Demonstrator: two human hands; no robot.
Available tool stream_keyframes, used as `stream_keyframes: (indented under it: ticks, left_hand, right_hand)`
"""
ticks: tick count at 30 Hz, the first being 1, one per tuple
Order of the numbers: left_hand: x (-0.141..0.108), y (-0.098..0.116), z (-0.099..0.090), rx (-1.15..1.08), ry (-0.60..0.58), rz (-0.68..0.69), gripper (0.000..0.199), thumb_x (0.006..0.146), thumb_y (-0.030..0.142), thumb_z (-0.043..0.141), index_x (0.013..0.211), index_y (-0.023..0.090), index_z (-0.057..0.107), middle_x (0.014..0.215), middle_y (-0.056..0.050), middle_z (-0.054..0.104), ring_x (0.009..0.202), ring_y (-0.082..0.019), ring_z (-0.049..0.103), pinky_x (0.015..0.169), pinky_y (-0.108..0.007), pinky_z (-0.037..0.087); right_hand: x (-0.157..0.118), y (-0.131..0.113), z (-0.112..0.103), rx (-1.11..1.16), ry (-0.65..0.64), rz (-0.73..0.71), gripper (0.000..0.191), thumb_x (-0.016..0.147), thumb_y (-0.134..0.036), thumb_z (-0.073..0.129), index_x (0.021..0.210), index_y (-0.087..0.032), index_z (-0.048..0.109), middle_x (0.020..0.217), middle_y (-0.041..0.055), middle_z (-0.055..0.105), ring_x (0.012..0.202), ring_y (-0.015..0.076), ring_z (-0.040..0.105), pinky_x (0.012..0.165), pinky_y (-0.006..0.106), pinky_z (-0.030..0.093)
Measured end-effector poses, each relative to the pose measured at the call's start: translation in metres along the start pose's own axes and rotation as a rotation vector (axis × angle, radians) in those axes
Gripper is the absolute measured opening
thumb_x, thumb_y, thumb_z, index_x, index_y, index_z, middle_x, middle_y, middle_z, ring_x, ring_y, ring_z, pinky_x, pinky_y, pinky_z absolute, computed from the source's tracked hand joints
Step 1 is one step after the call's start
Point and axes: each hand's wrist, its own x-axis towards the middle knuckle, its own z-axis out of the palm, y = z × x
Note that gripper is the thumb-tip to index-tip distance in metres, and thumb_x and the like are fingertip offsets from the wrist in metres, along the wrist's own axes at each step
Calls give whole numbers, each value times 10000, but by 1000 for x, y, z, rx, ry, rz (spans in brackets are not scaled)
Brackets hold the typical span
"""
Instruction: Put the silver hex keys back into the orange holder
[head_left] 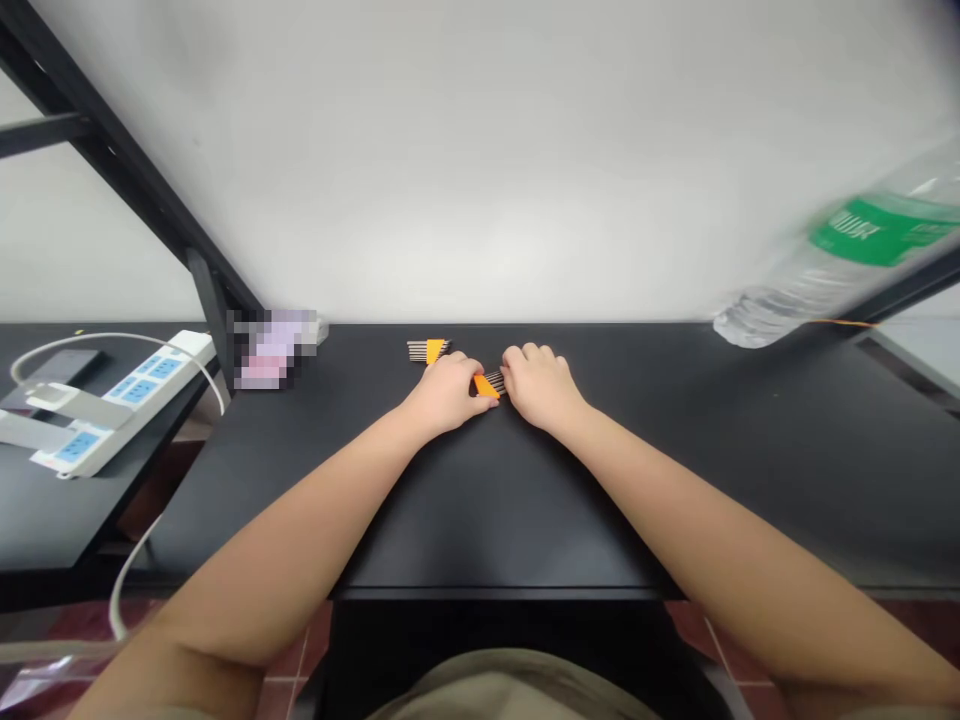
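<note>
My left hand [448,392] pinches an orange holder [486,387] between thumb and fingers, low over the black desk. Several thin metal rods [495,380] stick out of that holder toward the right; their exact kind is too small to make out. At the rods' right ends is my right hand [541,385], its fingers curled down and closed, with the fingertips partly hidden. Just behind my left hand lies a second set of thin rods [418,351] with an orange holder [436,349] around it, flat on the desk.
The black desk [510,500] runs up to a white wall [510,200]. A large clear bottle with a green label [862,230] stands at the right. On the left are a blurred-out pinkish item [270,355], a white power strip [135,400], and a white cable [120,590].
</note>
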Motion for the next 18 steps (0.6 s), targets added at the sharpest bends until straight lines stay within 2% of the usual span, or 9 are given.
stream_keyframes:
  ticks: [7, 12, 15, 18]
  left_hand:
    - [-4, -3, -4, -32, -2, -17, 398, 790, 479, 791, 1050, 185, 721, 1085, -105, 685, 1045, -290, 645, 937, -417, 548]
    - [-6, -9, -5, -43, -5, 34, 402, 806, 470, 765, 1086, 188, 705, 1107, -103, 682, 1059, -286, 643, 941, -415, 550]
    - [-6, -8, -7, -29, -7, 49, 386, 814, 463, 745, 1084, 191, 695, 1090, -101, 677, 1042, -283, 639, 924, -416, 553]
    - [-6, -7, -13, -18, -37, 55, 370, 823, 460, 724, 1088, 203, 697, 1080, -97, 672, 1017, -278, 640, 906, -415, 555]
  right_hand:
    - [9, 28, 2, 68, -29, 91, 271, 1044, -306, 408, 1193, -211, 614, 1179, 185, 612, 1078, 342, 532, 889, 458, 421]
    - [16, 57, -3, 311, 7, 165, 250, 1041, -344, 421, 1086, -202, 622, 1113, 135, 644, 1013, 270, 588, 865, 381, 448]
    - [14, 74, -12, 378, 5, 131, 177, 979, -325, 517, 985, -200, 643, 1037, 95, 657, 905, 214, 601, 797, 325, 451]
    - [11, 82, -21, 394, -82, 36, 126, 909, -331, 610, 917, -221, 671, 955, 45, 676, 830, 186, 599, 732, 295, 441]
